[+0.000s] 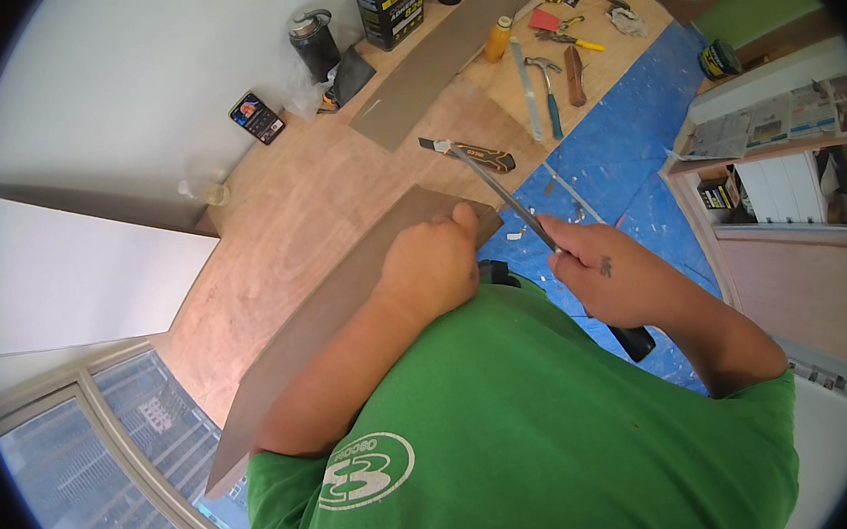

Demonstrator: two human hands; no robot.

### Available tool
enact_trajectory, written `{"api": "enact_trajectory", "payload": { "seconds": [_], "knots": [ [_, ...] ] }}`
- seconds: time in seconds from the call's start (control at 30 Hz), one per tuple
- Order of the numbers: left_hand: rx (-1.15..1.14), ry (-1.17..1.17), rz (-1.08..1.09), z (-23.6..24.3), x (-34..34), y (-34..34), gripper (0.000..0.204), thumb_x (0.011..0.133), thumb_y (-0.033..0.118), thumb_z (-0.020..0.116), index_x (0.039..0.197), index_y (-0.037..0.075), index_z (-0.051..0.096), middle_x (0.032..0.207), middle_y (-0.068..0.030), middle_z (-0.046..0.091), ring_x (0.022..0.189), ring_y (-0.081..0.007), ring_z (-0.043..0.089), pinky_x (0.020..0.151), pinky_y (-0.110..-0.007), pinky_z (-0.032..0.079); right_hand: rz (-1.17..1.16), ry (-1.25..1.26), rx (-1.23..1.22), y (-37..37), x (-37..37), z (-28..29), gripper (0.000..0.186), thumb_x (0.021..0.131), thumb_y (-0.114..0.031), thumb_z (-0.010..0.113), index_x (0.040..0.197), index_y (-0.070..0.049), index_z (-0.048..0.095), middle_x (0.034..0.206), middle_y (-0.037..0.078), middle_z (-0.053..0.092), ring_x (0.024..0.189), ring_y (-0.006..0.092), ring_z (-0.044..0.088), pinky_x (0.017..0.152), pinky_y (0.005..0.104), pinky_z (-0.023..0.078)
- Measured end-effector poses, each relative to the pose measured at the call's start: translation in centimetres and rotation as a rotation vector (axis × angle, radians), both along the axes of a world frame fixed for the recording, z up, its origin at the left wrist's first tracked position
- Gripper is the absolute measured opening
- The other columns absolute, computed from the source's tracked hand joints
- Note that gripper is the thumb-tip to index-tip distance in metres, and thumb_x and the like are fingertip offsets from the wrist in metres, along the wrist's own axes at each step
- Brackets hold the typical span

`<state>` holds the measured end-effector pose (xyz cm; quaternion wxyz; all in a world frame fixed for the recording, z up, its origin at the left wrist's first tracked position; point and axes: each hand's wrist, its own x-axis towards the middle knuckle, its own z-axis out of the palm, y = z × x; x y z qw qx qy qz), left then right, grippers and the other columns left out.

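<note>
A long brown board (pixel 336 296) lies along the near edge of the wooden worktop (pixel 280 216). My left hand (pixel 430 264) is closed over the board near its right end, thumb on top; its curled fingertips are hidden. In my right hand (pixel 608 270) is a long, narrow metal file (pixel 503 194), its black handle (pixel 635 341) showing below the fist. The blade slants up and left, past the board's right end. Its far tip reaches over a utility knife (pixel 485 156) with a black and tan grip, which lies on the worktop.
Farther back lie a hammer (pixel 552 100), pliers (pixel 575 41), a metal strip (pixel 526 87) and a yellow bottle (pixel 498 40). A can (pixel 390 8), a flask (pixel 314 44) and a phone (pixel 257 117) stand by the wall. Blue sheeting (pixel 623 139) with scraps covers the floor.
</note>
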<state>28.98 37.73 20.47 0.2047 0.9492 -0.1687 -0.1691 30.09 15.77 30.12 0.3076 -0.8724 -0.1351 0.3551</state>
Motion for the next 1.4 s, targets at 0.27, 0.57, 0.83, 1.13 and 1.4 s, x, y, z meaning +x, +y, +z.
{"api": "enact_trajectory", "payload": {
  "seconds": [0.27, 0.57, 0.83, 1.13, 1.4],
  "knots": [
    [-0.018, -0.022, 0.000, -0.5, -0.2, -0.1, 0.027, 0.081, 0.011, 0.066, 0.099, -0.002, 0.051, 0.085, -0.0241, 0.070, 0.077, -0.0418, 0.072, 0.070, -0.049, 0.059, 0.062, -0.098, 0.061, 1.0, -0.8, -2.3, 0.031, 0.099, -0.015, 0.050, 0.121, 0.007, 0.055, 0.089, 0.030, 0.064, 0.087, 0.0494, 0.064, 0.077, 0.0534, 0.050],
    [0.017, -0.004, -0.011, -0.2, -0.2, -0.1, 0.027, 0.081, 0.011, 0.066, 0.101, -0.001, 0.052, 0.089, -0.0243, 0.070, 0.080, -0.0408, 0.073, 0.072, -0.048, 0.060, 0.039, -0.074, 0.069, 0.9, 0.2, -1.7, 0.024, 0.098, -0.015, 0.049, 0.107, 0.006, 0.056, 0.088, 0.029, 0.064, 0.087, 0.0488, 0.064, 0.078, 0.0526, 0.050],
    [-0.062, -0.108, -0.001, -0.9, -0.3, -0.1, 0.029, 0.080, 0.011, 0.065, 0.100, -0.002, 0.049, 0.077, -0.0240, 0.069, 0.073, -0.0438, 0.070, 0.067, -0.053, 0.057, 0.079, -0.123, -0.055, 2.7, 1.1, -3.5, 0.022, 0.098, -0.015, 0.051, 0.103, 0.006, 0.055, 0.091, 0.030, 0.065, 0.090, 0.0484, 0.065, 0.079, 0.0524, 0.050],
    [-0.063, -0.059, 0.003, -0.6, -0.1, 0.3, 0.028, 0.080, 0.010, 0.064, 0.100, -0.003, 0.048, 0.077, -0.0248, 0.069, 0.073, -0.0445, 0.070, 0.067, -0.052, 0.057, 0.014, 0.036, 0.022, 0.7, 0.4, -1.2, 0.025, 0.098, -0.016, 0.052, 0.108, 0.005, 0.059, 0.097, 0.029, 0.065, 0.093, 0.0490, 0.063, 0.082, 0.0520, 0.051],
    [-0.022, -0.028, 0.010, -0.2, -0.2, 0.0, 0.029, 0.082, 0.012, 0.065, 0.101, -0.002, 0.049, 0.079, -0.0255, 0.070, 0.075, -0.0447, 0.070, 0.068, -0.054, 0.057, -0.018, 0.105, -0.075, 1.7, 3.6, -4.7, 0.035, 0.098, -0.015, 0.051, 0.129, -0.002, 0.061, 0.082, 0.022, 0.065, 0.078, 0.0376, 0.067, 0.074, 0.0465, 0.053]
  ]
}}
